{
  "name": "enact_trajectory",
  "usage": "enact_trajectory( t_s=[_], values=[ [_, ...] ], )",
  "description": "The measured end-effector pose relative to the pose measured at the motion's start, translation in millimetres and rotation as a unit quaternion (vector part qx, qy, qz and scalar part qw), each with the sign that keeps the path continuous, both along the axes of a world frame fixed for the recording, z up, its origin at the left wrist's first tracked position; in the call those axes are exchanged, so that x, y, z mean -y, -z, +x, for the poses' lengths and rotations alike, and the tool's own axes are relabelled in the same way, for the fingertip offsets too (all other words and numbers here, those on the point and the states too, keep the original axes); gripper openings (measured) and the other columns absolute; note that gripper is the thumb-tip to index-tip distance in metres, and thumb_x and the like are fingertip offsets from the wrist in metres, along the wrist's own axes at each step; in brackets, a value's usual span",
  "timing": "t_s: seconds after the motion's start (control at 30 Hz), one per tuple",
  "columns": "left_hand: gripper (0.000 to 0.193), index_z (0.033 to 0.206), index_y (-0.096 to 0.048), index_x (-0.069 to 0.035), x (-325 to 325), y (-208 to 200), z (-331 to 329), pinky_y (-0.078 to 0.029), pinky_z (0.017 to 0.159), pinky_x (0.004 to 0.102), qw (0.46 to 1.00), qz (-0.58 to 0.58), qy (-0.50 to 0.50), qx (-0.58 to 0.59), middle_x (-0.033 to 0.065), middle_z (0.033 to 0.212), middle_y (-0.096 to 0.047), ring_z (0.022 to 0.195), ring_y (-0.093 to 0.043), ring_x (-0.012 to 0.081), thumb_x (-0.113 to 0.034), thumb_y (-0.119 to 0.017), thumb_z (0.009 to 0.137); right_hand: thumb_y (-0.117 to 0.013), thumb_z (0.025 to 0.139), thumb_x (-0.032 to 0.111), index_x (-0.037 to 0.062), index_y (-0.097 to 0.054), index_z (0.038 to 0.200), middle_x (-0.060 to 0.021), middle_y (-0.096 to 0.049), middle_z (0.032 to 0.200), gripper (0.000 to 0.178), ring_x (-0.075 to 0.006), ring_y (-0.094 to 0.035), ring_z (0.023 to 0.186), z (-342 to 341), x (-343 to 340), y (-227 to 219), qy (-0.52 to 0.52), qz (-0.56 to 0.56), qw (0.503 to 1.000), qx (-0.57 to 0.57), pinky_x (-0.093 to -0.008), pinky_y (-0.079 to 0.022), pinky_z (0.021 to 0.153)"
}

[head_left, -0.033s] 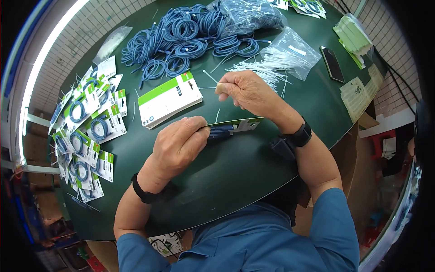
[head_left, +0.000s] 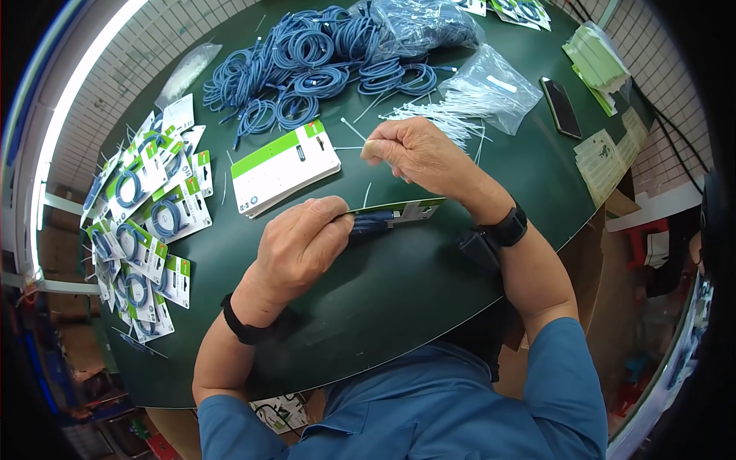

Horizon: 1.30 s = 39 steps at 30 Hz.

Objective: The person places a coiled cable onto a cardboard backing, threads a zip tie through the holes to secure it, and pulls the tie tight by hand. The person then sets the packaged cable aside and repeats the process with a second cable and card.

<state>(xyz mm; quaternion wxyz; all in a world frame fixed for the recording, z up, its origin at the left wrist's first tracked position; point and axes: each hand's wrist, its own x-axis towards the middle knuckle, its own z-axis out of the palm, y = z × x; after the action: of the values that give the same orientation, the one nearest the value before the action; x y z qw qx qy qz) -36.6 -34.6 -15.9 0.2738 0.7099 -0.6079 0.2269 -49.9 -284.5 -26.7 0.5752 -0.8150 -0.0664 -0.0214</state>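
The left hand (head_left: 303,245) grips a packaging card (head_left: 420,211) by its left end, thumb and fingers closed firmly around it, above the green table (head_left: 368,307) and just in front of the person. The card is tilted nearly edge-on to the view, and a blue cable (head_left: 373,221) lies against its near side, partly hidden by the fingers. The right hand (head_left: 412,156) is raised beyond the card, apart from it, with thumb and forefinger pinched together on what looks like a thin white tie (head_left: 353,129); the other fingers are curled in. Whether any tie already passes through the held card cannot be told from this angle

Judging by the layout, a good share of the work is done: a heap of carded cables (head_left: 149,203) spreads along the left side, each visible coil set against its white and green card. The piece in hand seems only partly finished. Much appears to be left, since a large mound of loose blue coils (head_left: 307,50) fills the far side, a stack of cards (head_left: 284,176) without cables sits just beyond the left hand, and many spare ties (head_left: 452,115) lie scattered behind the right hand
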Motion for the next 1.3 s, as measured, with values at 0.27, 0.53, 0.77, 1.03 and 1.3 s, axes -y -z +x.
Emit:
enact_trajectory(
  t_s=[0.27,0.53,0.77,1.03,1.3],
  values=[
    [0.018,0.091,-0.067,0.002,-1.9,9.3,4.3,-0.055,0.062,0.0339,1.000,-0.027,0.001,-0.009,0.0109,0.096,-0.066,0.075,-0.068,0.0243,0.001,-0.076,0.075,-0.069,0.101,0.018,0.0019,-0.073,0.100,-0.0007,-0.070,0.085,0.016,-0.0059,-0.061,0.069,5.8,2.1,5.3,-0.027,0.150,0.986,-0.062,-0.0196,-0.049,0.061],
    [0.020,0.091,-0.069,0.002,0.0,14.6,8.0,-0.055,0.062,0.0337,0.999,-0.035,0.008,-0.015,0.0112,0.094,-0.065,0.076,-0.068,0.0247,0.001,-0.077,0.073,-0.073,0.100,0.019,0.0032,-0.070,0.104,-0.0039,-0.072,0.094,0.017,-0.0071,-0.071,0.083,8.7,-4.6,13.4,-0.042,0.246,0.961,-0.120,-0.0178,-0.056,0.072],
    [0.022,0.090,-0.068,0.002,0.8,13.4,5.6,-0.055,0.062,0.0338,0.999,-0.026,0.002,-0.023,0.0109,0.095,-0.066,0.077,-0.068,0.0245,0.001,-0.078,0.071,-0.076,0.098,0.018,0.0000,-0.070,0.104,-0.0072,-0.074,0.095,0.021,-0.0115,-0.075,0.085,7.6,-10.7,20.2,-0.060,0.250,0.957,-0.136,-0.0200,-0.059,0.075],
    [0.023,0.090,-0.067,0.002,-0.4,12.5,5.6,-0.055,0.062,0.0339,0.999,-0.025,0.006,-0.026,0.0108,0.096,-0.066,0.077,-0.068,0.0245,0.002,-0.078,0.070,-0.071,0.101,0.018,0.0018,-0.068,0.102,-0.0061,-0.073,0.095,0.017,-0.0082,-0.072,0.082,7.8,-14.4,24.8,-0.069,0.235,0.959,-0.147,-0.0169,-0.058,0.073],
    [0.022,0.090,-0.067,0.002,-0.1,12.5,5.5,-0.055,0.062,0.0342,0.999,-0.028,0.008,-0.030,0.0110,0.096,-0.066,0.077,-0.068,0.0244,0.002,-0.078,0.071,-0.072,0.101,0.019,0.0017,-0.067,0.101,-0.0063,-0.073,0.092,0.018,-0.0079,-0.071,0.081,7.4,-15.1,26.5,-0.083,0.177,0.971,-0.140,-0.0170,-0.058,0.073]
  ],
)
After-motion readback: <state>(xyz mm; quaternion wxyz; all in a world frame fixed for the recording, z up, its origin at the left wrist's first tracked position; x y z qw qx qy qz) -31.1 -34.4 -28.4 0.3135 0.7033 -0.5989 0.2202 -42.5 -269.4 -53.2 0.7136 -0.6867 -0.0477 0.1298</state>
